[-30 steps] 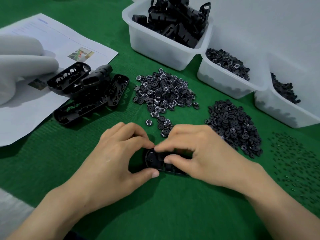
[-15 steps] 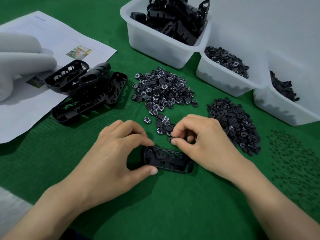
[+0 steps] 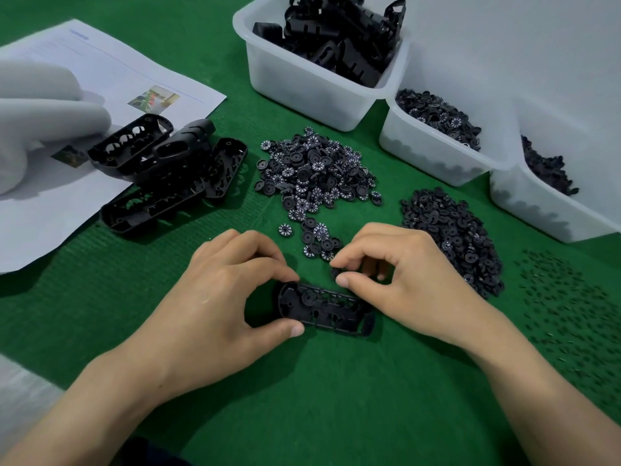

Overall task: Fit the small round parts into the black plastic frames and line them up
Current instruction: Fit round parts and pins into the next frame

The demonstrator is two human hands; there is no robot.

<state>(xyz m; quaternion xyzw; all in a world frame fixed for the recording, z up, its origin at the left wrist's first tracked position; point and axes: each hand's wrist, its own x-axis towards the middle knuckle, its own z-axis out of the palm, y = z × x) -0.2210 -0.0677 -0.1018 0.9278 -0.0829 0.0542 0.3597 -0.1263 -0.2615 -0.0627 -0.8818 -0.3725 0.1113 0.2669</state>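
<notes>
Left hand [image 3: 215, 297] pinches left end of frame [image 3: 326, 307], near centre of mat; long axis left-right. Right hand [image 3: 400, 280] pinches small dark part [image 3: 336, 273], probably numbered wheel, just beyond frame's far edge; right hand nearer open seats.

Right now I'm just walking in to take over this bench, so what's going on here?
A person is assembling at a green mat. The left hand pinches the end of a black plastic frame lying flat. The right hand holds a small round part between thumb and forefinger, just above the frame's far edge, beside the pile of numbered wheels. Other frames lie to the left.
</notes>
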